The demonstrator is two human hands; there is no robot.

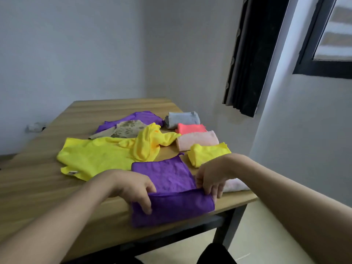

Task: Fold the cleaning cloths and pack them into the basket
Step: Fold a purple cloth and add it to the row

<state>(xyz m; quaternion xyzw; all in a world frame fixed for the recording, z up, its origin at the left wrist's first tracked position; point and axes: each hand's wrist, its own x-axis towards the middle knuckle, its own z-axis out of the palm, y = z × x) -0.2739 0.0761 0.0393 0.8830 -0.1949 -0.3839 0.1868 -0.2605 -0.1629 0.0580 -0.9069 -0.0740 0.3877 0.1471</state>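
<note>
Head view, table: a wooden table [47, 180] with dark legs stood against a pale wall, and its right near corner faced the camera.
Head view, hands: two bare hands worked at the near edge, one on each end of the same cloth.
Left hand: the left hand [137, 189] gripped the left end of the purple cloth [171, 191], thumb on the upper layer and fingers curled down over the folded near flap.
Right hand: the right hand [209, 180] pinched the right end of the fold, fingers bent over the doubled edge.
Purple cloth: it lay at the near edge, between the hands, its near part turned back over itself; a small loop showed at its far corner.
Purple count: two, the one being held and a second purple cloth [137, 118] lying loose at the far side.
Yellow count: three, namely a large yellow cloth [95, 157] spread flat on the left, a crumpled yellow cloth [150, 143] in the middle, and a folded yellow cloth [207, 154] just beyond the right hand.
Folded row, right side: four, running from far to near, a grey cloth [182, 119], a coral cloth [190, 128], a pale pink cloth [198, 141] and the folded yellow one.
Patterned count: one beige patterned cloth [125, 130], partly over the far purple one.
Light pink count: one light cloth [236, 185], mostly hidden behind the right wrist.
Wall side: a dark curtain [251, 60] hung beside a window [331, 35] on the right.
</note>
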